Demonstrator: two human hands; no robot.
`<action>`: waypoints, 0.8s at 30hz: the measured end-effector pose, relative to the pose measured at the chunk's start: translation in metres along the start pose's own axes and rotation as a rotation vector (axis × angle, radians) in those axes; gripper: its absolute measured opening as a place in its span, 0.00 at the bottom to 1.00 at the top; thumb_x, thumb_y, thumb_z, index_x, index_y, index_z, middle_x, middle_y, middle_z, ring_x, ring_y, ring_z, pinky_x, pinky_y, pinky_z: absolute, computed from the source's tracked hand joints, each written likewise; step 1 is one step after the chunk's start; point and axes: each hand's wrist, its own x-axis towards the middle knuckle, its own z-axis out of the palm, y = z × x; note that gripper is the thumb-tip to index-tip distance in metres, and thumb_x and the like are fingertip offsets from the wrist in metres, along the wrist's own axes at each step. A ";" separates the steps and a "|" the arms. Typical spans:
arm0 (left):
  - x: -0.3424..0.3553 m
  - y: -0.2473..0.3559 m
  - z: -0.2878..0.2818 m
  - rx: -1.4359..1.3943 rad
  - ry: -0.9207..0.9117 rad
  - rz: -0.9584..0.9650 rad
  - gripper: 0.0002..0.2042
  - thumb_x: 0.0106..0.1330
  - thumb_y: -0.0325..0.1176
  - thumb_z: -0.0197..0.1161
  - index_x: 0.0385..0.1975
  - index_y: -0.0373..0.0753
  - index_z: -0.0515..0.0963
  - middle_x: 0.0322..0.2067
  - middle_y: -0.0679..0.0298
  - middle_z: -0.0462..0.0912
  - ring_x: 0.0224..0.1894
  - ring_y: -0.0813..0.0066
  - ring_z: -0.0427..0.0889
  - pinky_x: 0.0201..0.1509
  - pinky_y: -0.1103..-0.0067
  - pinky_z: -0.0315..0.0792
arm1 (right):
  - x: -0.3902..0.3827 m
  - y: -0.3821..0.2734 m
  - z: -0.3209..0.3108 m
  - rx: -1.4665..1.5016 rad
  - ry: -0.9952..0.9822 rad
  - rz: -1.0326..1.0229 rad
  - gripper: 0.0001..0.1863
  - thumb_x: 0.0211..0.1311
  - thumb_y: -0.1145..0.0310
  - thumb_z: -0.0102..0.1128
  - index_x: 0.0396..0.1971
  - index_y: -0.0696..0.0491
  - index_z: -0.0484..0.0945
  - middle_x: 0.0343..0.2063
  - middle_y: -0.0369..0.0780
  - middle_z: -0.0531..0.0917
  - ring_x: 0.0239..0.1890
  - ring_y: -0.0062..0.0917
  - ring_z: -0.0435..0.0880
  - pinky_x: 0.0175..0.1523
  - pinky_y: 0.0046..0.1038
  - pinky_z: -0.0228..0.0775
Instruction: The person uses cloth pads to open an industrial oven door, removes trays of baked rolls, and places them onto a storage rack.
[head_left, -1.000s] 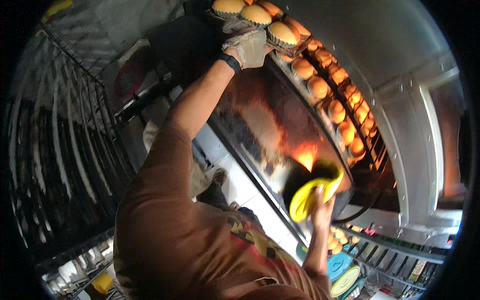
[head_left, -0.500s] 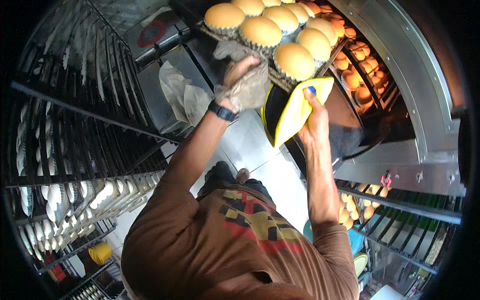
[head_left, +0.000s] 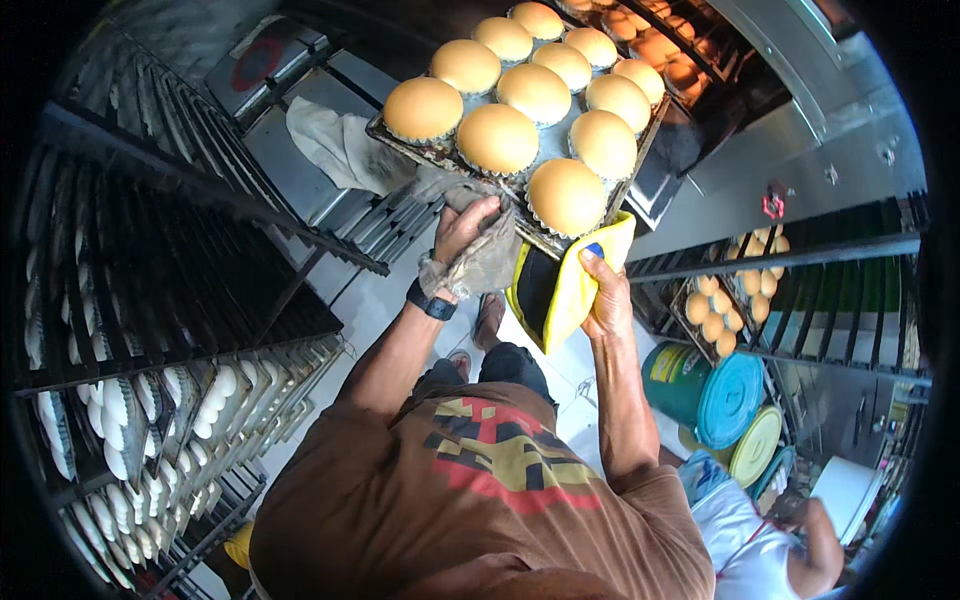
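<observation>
In the head view I hold a dark metal tray (head_left: 374, 127) of golden buns (head_left: 495, 138) in fluted foil cups, tilted toward the upper middle. My left hand (head_left: 462, 238) grips the tray's near left corner through a crumpled grey cloth (head_left: 488, 262). My right hand (head_left: 607, 295) is closed on a yellow padded mitt (head_left: 569, 310) with a dark side, at the tray's near right corner. The fingertips under the cloth and mitt are partly hidden.
Racks (head_left: 170, 280) with trays of pale dough line the left. The open oven (head_left: 680, 50) glows upper right. At right stand a bun rack (head_left: 830, 260) and lidded tubs (head_left: 735, 400). A co-worker (head_left: 740, 540) is low right. A white cloth (head_left: 335, 145) lies behind the tray.
The bun tray has come out of the oven toward my body. Both hands have moved with it, away from the oven mouth. A co-worker has come into view at lower right.
</observation>
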 end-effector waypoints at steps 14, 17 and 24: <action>-0.078 0.049 -0.110 -0.642 -0.280 -0.243 0.26 0.60 0.46 0.47 0.51 0.31 0.71 0.48 0.54 0.77 0.50 0.58 0.75 0.58 0.64 0.66 | -0.111 -0.010 -0.072 -0.155 0.103 0.038 0.17 0.49 0.77 0.62 0.42 0.58 0.74 0.33 0.40 0.82 0.31 0.25 0.84 0.41 0.26 0.79; -0.100 0.035 -0.116 -0.412 -0.245 -0.319 0.24 0.60 0.41 0.46 0.51 0.29 0.70 0.48 0.53 0.76 0.50 0.60 0.75 0.60 0.69 0.64 | -0.136 -0.019 -0.085 -0.193 0.092 0.078 0.18 0.50 0.77 0.61 0.43 0.59 0.73 0.34 0.41 0.82 0.31 0.26 0.84 0.40 0.27 0.79; -0.227 -0.007 -0.102 -0.347 0.034 -0.315 0.21 0.59 0.39 0.49 0.48 0.31 0.71 0.46 0.60 0.76 0.49 0.71 0.73 0.56 0.75 0.65 | -0.200 -0.018 -0.144 -0.362 -0.049 0.195 0.13 0.51 0.72 0.65 0.37 0.58 0.78 0.29 0.37 0.83 0.29 0.20 0.83 0.38 0.24 0.76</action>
